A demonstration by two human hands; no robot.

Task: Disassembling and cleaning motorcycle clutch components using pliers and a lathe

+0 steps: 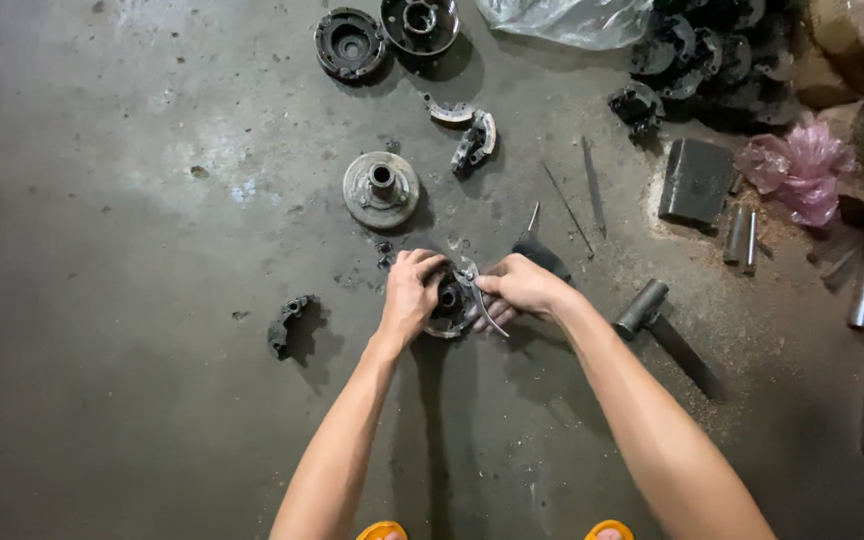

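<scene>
Person crouched over a concrete floor (152, 400), working on a round, dark metal part (449, 300) that lies flat on the floor, roughly mid-scene, just near of a pale flanged hub (381, 188).

Left hand (412, 292): curled over the left rim of the round part, fingers closed down on it, pinning it to the floor. Right hand (522, 287): closed around the handles of a pair of pliers (479, 300), whose tips point left into the middle of the part. What the tips are gripping is hidden by the fingers; cannot tell.

Around it: two more dark round parts (352, 42) at the far edge, curved shoe pieces (472, 140) far-right of the hub, a broken dark piece (290, 322) alone to the left, a hammer (652, 318) just right of the right forearm, thin rods (592, 185), a dark flat block (697, 178), a pile of dark parts (702, 55) and a pink bag (802, 165) far right.

Judgement on doing this well: the part must not spin or slide, so the left hand's downward press matters as much as the pliers. Keep the plier tips square on whatever small piece they have, squeeze steadily rather than jerk, and keep the left fingers off the line of the tips in case they slip. The floor is gritty; a small piece sprung loose would be hard to find.
</scene>
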